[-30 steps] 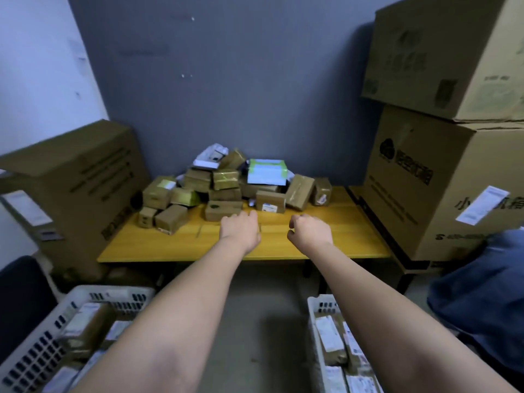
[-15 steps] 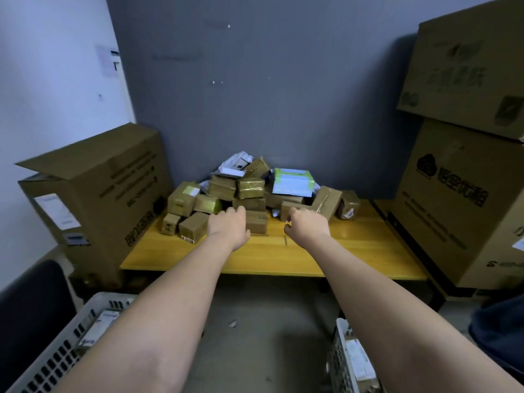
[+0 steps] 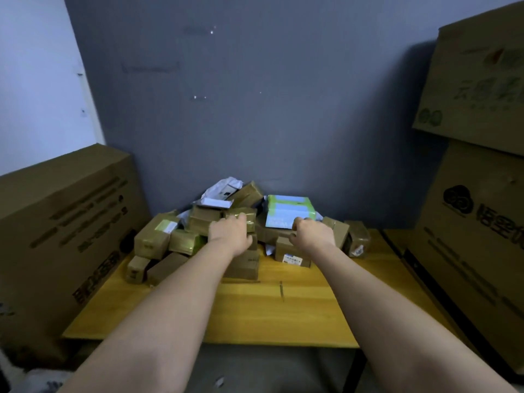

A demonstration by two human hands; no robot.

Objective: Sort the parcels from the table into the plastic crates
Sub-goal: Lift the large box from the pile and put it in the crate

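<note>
Cardboard parcels (image 3: 198, 222): brown taped boxes heaped at the far edge of the tabletop, against the grey wall (image 3: 255, 95); I judge the heap sits there because it was tipped out in bulk, which leaves the near half bare for working.
Tabletop (image 3: 283, 313): yellow wood, carrying every parcel that I can see.
Left hand (image 3: 229, 234): reaches into the middle of the heap; its fingers curl over a glossy taped box (image 3: 249, 219) high in the pile. I read this as a top grip, chosen so that the boxes below stay put.
Right hand (image 3: 310, 236): fingers bent at the near edge of the green and blue parcel (image 3: 289, 212), thumb low beside a brown labelled box (image 3: 293, 252). I cannot tell whether the fingers clamp the parcel or only touch it.
Green and blue parcel: lies flat on other boxes, right of the heap's centre.
White mailer bag (image 3: 224, 190): crumpled on top of the heap, near the wall.
Large cartons (image 3: 62, 222): one stands off the table's left edge, two are stacked off its right edge; they wall in the work space.
Plastic crates: not in view, so I cannot place them.
Step in hand: I judge that I am taking one parcel per hand.
</note>
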